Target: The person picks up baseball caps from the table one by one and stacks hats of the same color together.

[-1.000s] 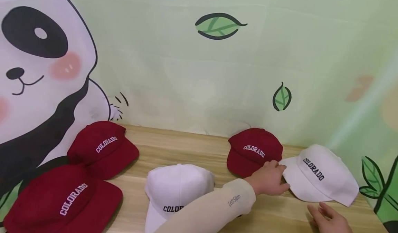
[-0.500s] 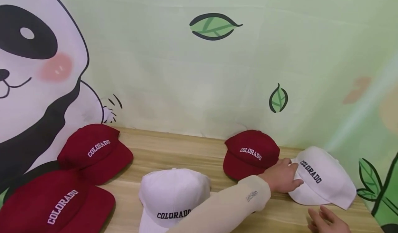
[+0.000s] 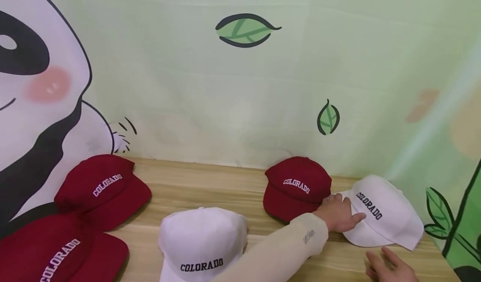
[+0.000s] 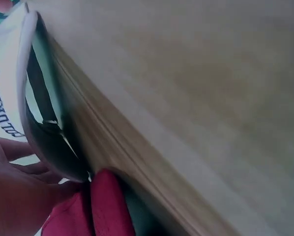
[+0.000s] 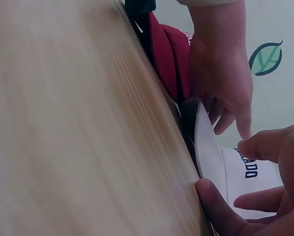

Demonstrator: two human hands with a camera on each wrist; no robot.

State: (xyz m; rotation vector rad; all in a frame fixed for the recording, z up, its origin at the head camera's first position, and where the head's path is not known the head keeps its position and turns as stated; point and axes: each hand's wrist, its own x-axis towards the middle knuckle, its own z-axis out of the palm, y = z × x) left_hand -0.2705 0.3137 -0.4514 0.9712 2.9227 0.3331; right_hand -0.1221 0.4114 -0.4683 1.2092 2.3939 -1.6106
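Note:
Five baseball caps lettered COLORADO are spread over the wooden table. My left hand [image 3: 339,213] lies over the brim of the rightmost white cap [image 3: 388,211], thumb toward the crown and fingertips at the brim's far side. In the left wrist view, its fingers [image 4: 24,164] show beside that brim. A maroon cap [image 3: 298,186] sits right beside this hand. My right hand [image 3: 392,267] is in front of the white cap, thumb and fingers apart. In the right wrist view, the fingers of the right hand [image 5: 270,196] come close to the cap's near side, with nothing gripped.
Another white cap [image 3: 203,240] stands front and centre, partly behind the left sleeve [image 3: 278,248]. Two maroon caps, a rear one [image 3: 101,190] and a front one [image 3: 60,248], overlap at the left. A green printed backdrop [image 3: 195,85] rises behind the table [image 3: 195,181].
My left hand has moved right, from beside the brim to over it. The head view has turned slightly right, so the scene slides left. The caps stay in place on the table.

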